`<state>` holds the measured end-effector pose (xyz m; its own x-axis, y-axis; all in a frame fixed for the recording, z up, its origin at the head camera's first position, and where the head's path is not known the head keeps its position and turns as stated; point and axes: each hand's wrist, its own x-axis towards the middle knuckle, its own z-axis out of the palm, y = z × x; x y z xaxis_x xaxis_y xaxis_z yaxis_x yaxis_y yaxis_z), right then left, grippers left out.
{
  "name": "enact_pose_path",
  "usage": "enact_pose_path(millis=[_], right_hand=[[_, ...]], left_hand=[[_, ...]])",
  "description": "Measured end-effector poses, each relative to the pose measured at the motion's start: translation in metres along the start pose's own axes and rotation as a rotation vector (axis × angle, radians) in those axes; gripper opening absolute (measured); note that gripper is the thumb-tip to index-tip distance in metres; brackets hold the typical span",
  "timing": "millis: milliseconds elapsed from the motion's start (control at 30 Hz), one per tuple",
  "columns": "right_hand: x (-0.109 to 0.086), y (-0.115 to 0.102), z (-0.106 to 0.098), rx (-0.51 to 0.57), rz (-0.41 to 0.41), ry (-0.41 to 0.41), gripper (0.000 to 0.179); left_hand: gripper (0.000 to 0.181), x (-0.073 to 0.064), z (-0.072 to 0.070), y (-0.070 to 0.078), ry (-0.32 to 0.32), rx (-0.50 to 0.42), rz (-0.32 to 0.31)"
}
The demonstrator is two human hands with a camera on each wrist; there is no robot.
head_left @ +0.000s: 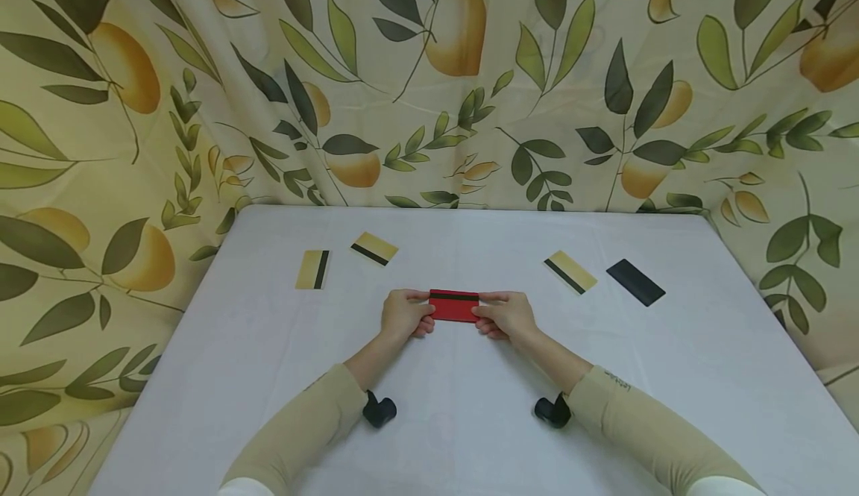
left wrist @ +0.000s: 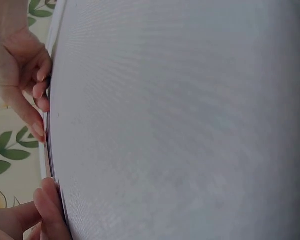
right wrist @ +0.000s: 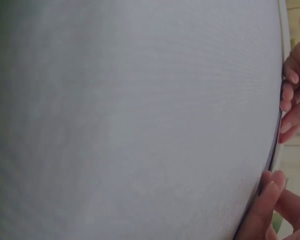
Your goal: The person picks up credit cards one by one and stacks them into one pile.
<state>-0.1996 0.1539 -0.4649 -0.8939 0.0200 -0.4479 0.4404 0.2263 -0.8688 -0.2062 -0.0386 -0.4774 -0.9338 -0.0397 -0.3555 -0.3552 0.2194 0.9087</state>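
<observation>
A red card [head_left: 454, 307] with a black stripe along its top is held level between both hands, close over the white table. My left hand [head_left: 405, 312] pinches its left end between thumb and fingers. At the right end, my right hand [head_left: 508, 315] pinches it the same way. In the left wrist view the left hand [left wrist: 47, 210] shows at the bottom left corner, and the card appears only as a thin edge. The right wrist view has the right hand [right wrist: 265, 207] at the bottom right, with the card again edge-on.
Two gold cards with black stripes, one upright [head_left: 312, 269] and one slanted [head_left: 374, 248], lie at the back left. A third gold card [head_left: 570, 271] and a black card [head_left: 636, 282] lie at the back right. Behind the white table [head_left: 463, 421] hangs a leaf-patterned cloth [head_left: 429, 108].
</observation>
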Motion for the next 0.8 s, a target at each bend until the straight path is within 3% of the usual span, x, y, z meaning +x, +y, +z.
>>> enact_pose_path(millis=[800], right_hand=[[0.0007, -0.001, 0.001, -0.014, 0.003, 0.008, 0.039]], left_hand=[[0.03, -0.0021, -0.0005, 0.0028, 0.014, 0.013, -0.019]])
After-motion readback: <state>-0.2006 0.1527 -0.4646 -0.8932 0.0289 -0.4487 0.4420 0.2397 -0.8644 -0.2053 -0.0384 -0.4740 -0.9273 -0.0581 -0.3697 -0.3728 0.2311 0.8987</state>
